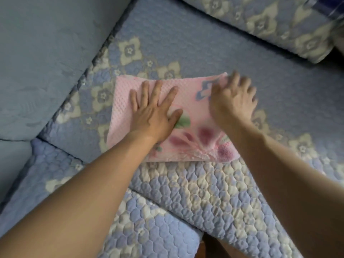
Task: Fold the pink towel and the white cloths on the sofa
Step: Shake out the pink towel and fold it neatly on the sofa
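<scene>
Head view: a folded pink towel, printed with dark pink and green shapes and a blue motif, lies flat on a quilted blue cushion with pale flower patterns, close to the cushion's near edge. The left hand rests palm down on the left half of the towel. Its fingers are straight and spread wide, the thumb out to the side, pressing on the cloth and holding nothing. The right hand is on the towel's far right corner, over the blue motif. Its fingers are bent downward at the right edge. The hand is blurred, so I cannot tell whether they pinch the edge or only press on it. A plain blue backrest rises at the left, and another patterned cushion lies beyond.
</scene>
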Available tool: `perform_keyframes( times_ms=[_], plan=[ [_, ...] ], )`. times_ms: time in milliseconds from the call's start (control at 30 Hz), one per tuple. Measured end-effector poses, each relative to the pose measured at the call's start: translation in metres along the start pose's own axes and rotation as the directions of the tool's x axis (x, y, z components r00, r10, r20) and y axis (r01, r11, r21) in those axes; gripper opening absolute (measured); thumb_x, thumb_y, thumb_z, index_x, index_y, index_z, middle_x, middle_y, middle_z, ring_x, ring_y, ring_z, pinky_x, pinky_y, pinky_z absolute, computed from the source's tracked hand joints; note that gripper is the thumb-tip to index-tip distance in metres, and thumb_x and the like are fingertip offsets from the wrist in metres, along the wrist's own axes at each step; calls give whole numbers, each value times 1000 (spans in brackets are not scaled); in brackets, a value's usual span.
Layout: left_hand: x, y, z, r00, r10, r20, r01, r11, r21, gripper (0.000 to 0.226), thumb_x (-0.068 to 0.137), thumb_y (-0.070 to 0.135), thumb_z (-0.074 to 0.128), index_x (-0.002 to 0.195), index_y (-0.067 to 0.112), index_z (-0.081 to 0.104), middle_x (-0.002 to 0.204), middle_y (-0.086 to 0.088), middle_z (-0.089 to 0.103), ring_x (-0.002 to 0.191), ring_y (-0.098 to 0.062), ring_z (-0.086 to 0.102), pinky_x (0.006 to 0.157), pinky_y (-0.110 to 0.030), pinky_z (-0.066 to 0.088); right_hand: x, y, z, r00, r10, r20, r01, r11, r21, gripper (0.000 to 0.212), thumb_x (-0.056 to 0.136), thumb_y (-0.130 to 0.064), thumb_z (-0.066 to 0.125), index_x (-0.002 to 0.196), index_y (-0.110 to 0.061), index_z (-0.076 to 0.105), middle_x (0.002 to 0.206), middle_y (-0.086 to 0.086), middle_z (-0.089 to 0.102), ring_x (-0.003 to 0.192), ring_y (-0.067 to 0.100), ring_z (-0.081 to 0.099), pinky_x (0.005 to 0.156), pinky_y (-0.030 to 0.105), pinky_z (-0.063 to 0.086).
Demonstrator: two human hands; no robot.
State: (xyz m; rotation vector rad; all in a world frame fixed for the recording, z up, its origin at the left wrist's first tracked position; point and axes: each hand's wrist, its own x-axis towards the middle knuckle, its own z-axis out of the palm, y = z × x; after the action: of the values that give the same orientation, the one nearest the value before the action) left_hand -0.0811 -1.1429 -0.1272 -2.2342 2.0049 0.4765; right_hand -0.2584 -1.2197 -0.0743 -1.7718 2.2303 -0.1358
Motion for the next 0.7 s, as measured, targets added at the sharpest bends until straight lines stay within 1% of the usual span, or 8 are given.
perform_keyframes(
  times_ms=[67,133,233,367,433,533,633,700],
  plan=[
    [8,4,4,1000,-27,6,27,1000,13,67,95,71,6,156,47,-6,168,2,-13,152,-34,-18,118,-62,-11,-25,-10,2,934,-333,-129,333,943,-26,59,101,-32,33,159,-22,22,166,11,19,152,35,15,125,50,6],
    [-1,5,2,999,-25,-32,26,1000,10,67,96,71,8,157,46,-3,168,2,-12,153,-33,-16,119,-62,-10,-41,-2,19,893,-448,43,450,890,-72,60,106,-46,22,162,-28,10,170,4,3,156,30,-5,126,50,-4],
    [-19,-3,9,987,-129,-92,124,991,-58,66,98,68,16,158,45,1,169,3,-9,154,-28,-13,120,-62,-6,-25,24,44,951,-259,171,269,962,-39,70,100,-66,13,161,-33,7,170,-3,-2,155,24,-13,125,53,5],
    [-13,-10,10,921,-391,9,383,897,-221,59,100,62,10,155,49,-4,167,4,-18,153,-32,-16,115,-72,6,-2,19,43,969,-173,179,152,980,127,64,101,-60,20,159,-32,16,168,-1,9,154,29,4,122,55,17],
    [-2,-19,5,834,-547,68,526,753,-395,57,101,60,14,155,49,1,168,-6,-8,152,-41,3,114,-68,17,7,21,38,976,-70,205,19,970,243,65,102,-59,27,159,-29,17,166,5,15,149,36,22,118,50,25],
    [15,-44,-5,675,-712,191,680,502,-534,67,99,66,22,157,33,15,152,-27,35,135,-48,39,109,-55,32,21,36,35,936,104,336,-224,913,340,81,93,-71,41,155,-20,27,149,18,45,133,41,48,109,44,38],
    [22,-56,-14,658,-698,283,690,408,-598,76,93,72,33,152,24,28,150,-17,45,134,-41,45,109,-48,34,25,42,32,887,190,421,-389,798,459,95,68,-87,51,136,-22,49,120,4,67,112,31,63,100,44,50],
    [24,-61,-27,669,-622,406,659,245,-711,86,82,74,47,152,27,31,150,-6,47,131,-33,49,109,-46,39,19,39,27,879,211,427,-438,711,550,85,67,-84,57,128,-27,55,103,-4,69,99,25,67,93,43,55]
  ],
)
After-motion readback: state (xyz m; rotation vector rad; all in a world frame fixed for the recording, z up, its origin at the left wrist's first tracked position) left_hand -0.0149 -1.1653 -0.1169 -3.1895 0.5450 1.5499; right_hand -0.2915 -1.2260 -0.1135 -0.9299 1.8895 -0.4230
